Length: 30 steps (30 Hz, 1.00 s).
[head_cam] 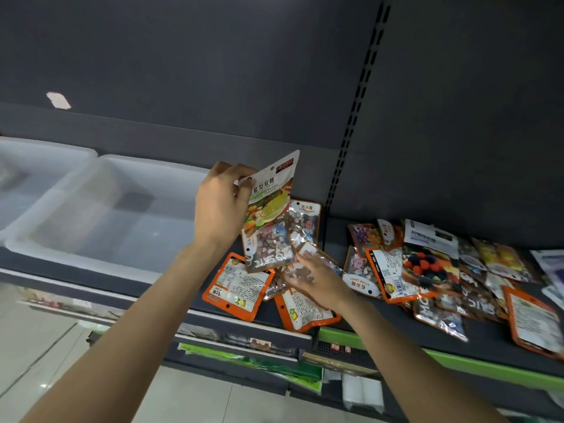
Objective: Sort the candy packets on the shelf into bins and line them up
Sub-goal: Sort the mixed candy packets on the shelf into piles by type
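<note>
A torn white sticker (58, 100) is stuck on the dark back panel (213, 71). Pale floor tiles (33, 340) (glossy) are seen below, left.

A far-left bin (36, 166) and the packets (546, 319) at the shelf's (381, 312) right end run out of frame, while the left hand (221, 209) hides one packet's (270, 203) left edge.

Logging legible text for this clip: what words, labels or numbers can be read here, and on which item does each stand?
"星型软糖": packet held up in the left hand.
"石头糖": orange-edged packet behind it.
"STONE CANDY" with "石头糖", upside down: white label on a packet right of the right hand.
Back-panel print, barcodes and shelf-edge tags: too small or blurred.
</note>
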Available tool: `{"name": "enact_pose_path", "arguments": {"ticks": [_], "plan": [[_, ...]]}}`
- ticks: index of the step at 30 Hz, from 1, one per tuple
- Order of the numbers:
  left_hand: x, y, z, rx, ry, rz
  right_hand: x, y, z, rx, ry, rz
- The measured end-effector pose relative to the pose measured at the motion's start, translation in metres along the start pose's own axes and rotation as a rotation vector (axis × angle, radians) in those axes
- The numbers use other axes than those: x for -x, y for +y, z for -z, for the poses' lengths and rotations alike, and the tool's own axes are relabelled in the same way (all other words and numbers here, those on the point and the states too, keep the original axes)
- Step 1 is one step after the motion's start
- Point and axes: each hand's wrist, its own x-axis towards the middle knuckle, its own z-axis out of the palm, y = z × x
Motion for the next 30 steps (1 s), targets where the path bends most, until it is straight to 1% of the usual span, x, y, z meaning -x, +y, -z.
{"name": "enact_pose_path", "arguments": {"ticks": [1, 3, 5, 6, 8, 10, 12, 14, 16, 18, 21, 23, 25, 26, 28, 30], "plan": [[-0.002, 0.004, -0.002, -0.001, -0.011, -0.018, 0.003, 0.002, 0.011, -0.056, 0.073, 0.013], [-0.004, 0.013, -0.009, 0.019, -0.032, -0.051, 0.011, 0.017, 0.035, -0.043, 0.288, 0.003], [-0.003, 0.025, -0.021, 0.033, -0.058, -0.072, 0.023, 0.042, 0.062, 0.06, 0.459, -0.09], [-0.001, 0.032, -0.028, 0.036, -0.073, -0.082, 0.03, 0.058, 0.073, 0.116, 0.505, -0.159], [0.004, 0.048, -0.042, 0.039, -0.109, -0.095, 0.043, 0.09, 0.092, 0.172, 0.534, -0.321], [0.008, 0.063, -0.056, 0.041, -0.14, -0.111, 0.051, 0.122, 0.106, 0.106, 0.547, -0.447], [0.011, 0.08, -0.07, 0.055, -0.173, -0.117, 0.053, 0.154, 0.119, 0.011, 0.559, -0.515], [0.014, 0.099, -0.085, 0.047, -0.203, -0.112, 0.053, 0.178, 0.133, -0.03, 0.495, -0.534], [0.019, 0.119, -0.099, 0.025, -0.222, -0.103, 0.05, 0.195, 0.146, 0.04, 0.378, -0.534], [0.024, 0.137, -0.111, 0.01, -0.23, -0.092, 0.044, 0.205, 0.155, 0.098, 0.322, -0.517], [0.031, 0.16, -0.123, -0.002, -0.198, -0.059, 0.033, 0.205, 0.165, -0.046, 0.3, -0.441], [0.036, 0.174, -0.128, -0.004, -0.155, -0.049, 0.033, 0.202, 0.172, -0.159, 0.355, -0.425], [0.04, 0.189, -0.13, 0.008, -0.127, -0.051, 0.042, 0.202, 0.182, -0.386, 0.485, -0.378], [0.042, 0.196, -0.13, 0.027, -0.119, -0.06, 0.049, 0.203, 0.186, -0.446, 0.536, -0.33], [0.047, 0.212, -0.132, 0.094, -0.087, -0.068, 0.064, 0.206, 0.197, -0.485, 0.602, -0.236], [0.05, 0.23, -0.139, 0.151, -0.051, -0.069, 0.08, 0.209, 0.215, -0.537, 0.634, -0.193]]}}
